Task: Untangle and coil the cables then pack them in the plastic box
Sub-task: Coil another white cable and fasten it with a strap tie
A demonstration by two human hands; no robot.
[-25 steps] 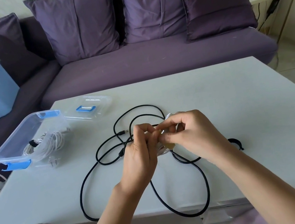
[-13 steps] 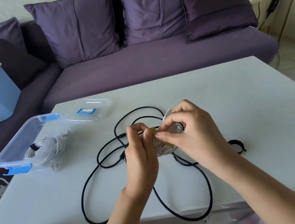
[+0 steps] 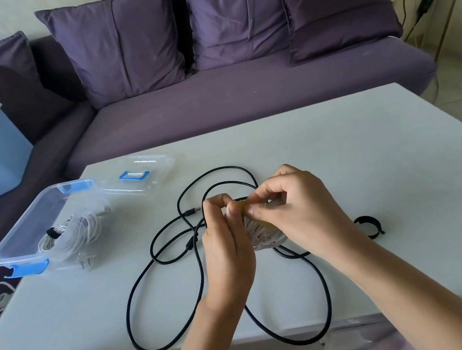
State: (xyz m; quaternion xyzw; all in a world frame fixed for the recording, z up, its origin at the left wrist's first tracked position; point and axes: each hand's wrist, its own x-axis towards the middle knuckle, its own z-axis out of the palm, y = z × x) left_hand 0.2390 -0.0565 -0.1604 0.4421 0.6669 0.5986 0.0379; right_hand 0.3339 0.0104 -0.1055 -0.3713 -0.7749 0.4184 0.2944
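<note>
We are gripping white cable coil (image 3: 259,235) in left hand (image 3: 226,246), right hand (image 3: 296,209) pinching yellow tie (image 3: 242,203) atop it; plastic box (image 3: 18,225) lying leftward, nearer left hand.

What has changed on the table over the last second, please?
The left hand still grips the white cable bundle. The right hand now pinches a yellowish tie on top of it, and more of the bundle shows beneath. The black cable, plastic box with its white coil, lid and black strap lie as before.
</note>
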